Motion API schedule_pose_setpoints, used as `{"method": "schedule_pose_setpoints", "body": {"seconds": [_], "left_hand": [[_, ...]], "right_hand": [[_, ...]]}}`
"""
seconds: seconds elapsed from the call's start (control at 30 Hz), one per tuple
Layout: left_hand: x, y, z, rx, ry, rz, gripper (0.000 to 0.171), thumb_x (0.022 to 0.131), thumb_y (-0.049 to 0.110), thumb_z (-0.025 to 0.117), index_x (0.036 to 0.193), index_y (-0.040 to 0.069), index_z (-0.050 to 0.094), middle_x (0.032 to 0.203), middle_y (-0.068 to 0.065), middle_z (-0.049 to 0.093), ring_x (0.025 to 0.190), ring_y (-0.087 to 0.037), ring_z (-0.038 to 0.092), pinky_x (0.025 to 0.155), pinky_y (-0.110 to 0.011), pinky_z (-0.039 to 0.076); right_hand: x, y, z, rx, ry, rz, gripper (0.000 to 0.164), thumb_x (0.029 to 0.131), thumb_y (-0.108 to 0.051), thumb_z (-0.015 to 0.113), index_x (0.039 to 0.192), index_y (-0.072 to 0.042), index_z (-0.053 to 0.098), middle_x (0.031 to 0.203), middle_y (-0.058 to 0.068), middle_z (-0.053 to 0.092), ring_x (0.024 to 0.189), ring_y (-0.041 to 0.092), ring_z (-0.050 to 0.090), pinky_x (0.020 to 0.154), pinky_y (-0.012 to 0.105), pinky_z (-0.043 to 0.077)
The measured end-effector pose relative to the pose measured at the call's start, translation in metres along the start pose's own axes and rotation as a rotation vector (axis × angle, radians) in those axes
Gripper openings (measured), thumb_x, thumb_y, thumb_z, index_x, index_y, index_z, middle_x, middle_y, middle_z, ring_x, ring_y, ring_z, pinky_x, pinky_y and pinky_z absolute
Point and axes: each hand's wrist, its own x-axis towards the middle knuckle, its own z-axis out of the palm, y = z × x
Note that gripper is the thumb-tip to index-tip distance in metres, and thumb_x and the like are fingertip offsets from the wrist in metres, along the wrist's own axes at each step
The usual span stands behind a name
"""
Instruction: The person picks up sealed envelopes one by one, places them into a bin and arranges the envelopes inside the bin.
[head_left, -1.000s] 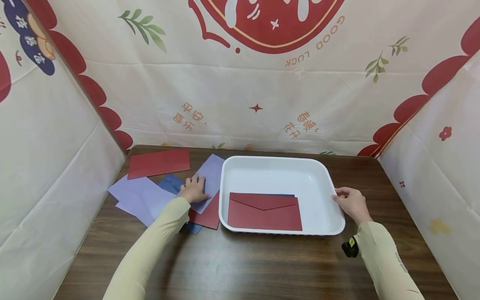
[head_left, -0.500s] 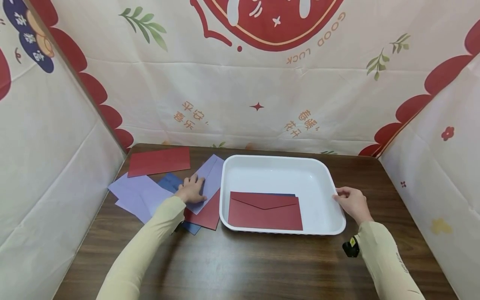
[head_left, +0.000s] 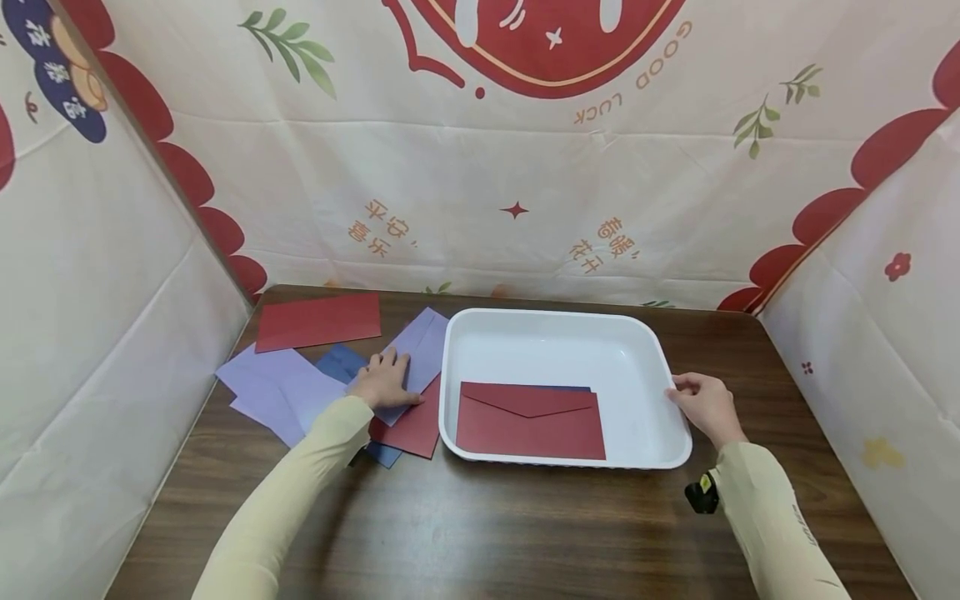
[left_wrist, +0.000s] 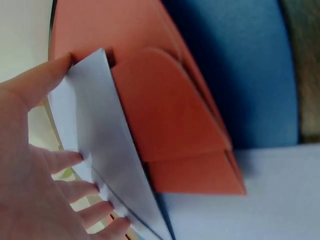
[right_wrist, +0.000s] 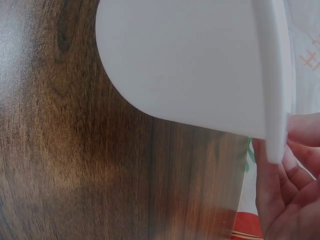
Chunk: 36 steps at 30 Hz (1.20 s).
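My left hand lies spread over a lavender envelope, left of a white plastic tray. In the left wrist view its thumb and fingers touch this lavender envelope, which overlaps a red envelope. A blue envelope shows beneath the red one. At the tray's right side, my right hand pinches the rim, thumb on one face and fingers on the other in the right wrist view. Inside the tray lies a red envelope, flap side up, nearly covering a blue one.
More lavender envelopes lie fanned at the left, beside a partly covered blue envelope. Another red envelope rests by the back left corner. Printed cloth encloses the dark wooden table at the back and sides.
My left hand has shifted slightly to the left over the lavender envelope, its fingers still spread. The right hand keeps its hold on the tray's rim, and the tray stays in place.
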Motion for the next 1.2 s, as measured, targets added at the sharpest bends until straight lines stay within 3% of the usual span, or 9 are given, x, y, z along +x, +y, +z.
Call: {"method": "schedule_pose_setpoints", "body": {"seconds": [0.43,0.6,0.8,1.03,1.2], "left_hand": [[0.002,0.001,-0.006,0.12,-0.036,0.05,0.08,0.075,0.047,0.065,0.133,-0.002,0.039,0.139,-0.025,0.032,0.12,-0.045,0.035,0.094,-0.054,0.035],[0.002,-0.002,-0.011,0.127,-0.044,0.061,0.078,0.073,0.045,0.065,0.131,-0.003,0.041,0.135,-0.023,0.038,0.118,-0.044,0.038,0.095,-0.053,0.035],[-0.007,-0.02,-0.02,0.11,-0.067,0.128,0.075,0.075,0.039,0.065,0.131,-0.005,0.04,0.136,-0.025,0.037,0.122,-0.045,0.035,0.098,-0.053,0.031],[-0.022,-0.045,-0.024,0.095,-0.049,0.203,0.074,0.073,0.032,0.068,0.133,-0.001,0.039,0.139,-0.022,0.035,0.128,-0.041,0.03,0.101,-0.051,0.028],[-0.032,-0.055,-0.024,0.043,-0.052,0.24,0.076,0.067,0.014,0.073,0.134,0.001,0.039,0.14,-0.022,0.033,0.129,-0.038,0.029,0.1,-0.052,0.028]], "right_hand": [[0.001,0.0,0.0,-0.005,-0.002,0.004,0.039,0.088,-0.018,0.058,0.117,0.008,0.053,0.089,0.018,0.058,0.073,0.024,0.051,0.058,0.027,0.045],[0.001,-0.001,0.0,-0.003,-0.003,0.01,0.04,0.088,-0.019,0.058,0.117,0.008,0.053,0.088,0.018,0.057,0.073,0.024,0.051,0.057,0.028,0.044],[0.002,0.0,-0.001,-0.004,-0.003,0.006,0.04,0.088,-0.019,0.058,0.117,0.009,0.052,0.087,0.017,0.057,0.073,0.024,0.05,0.057,0.028,0.043],[0.001,-0.001,-0.002,-0.004,-0.016,0.001,0.041,0.088,-0.019,0.059,0.117,0.009,0.052,0.09,0.019,0.057,0.074,0.024,0.051,0.058,0.027,0.045],[0.001,-0.001,-0.001,-0.002,-0.018,0.001,0.041,0.088,-0.019,0.059,0.117,0.009,0.052,0.09,0.02,0.057,0.075,0.024,0.051,0.059,0.027,0.045]]}}
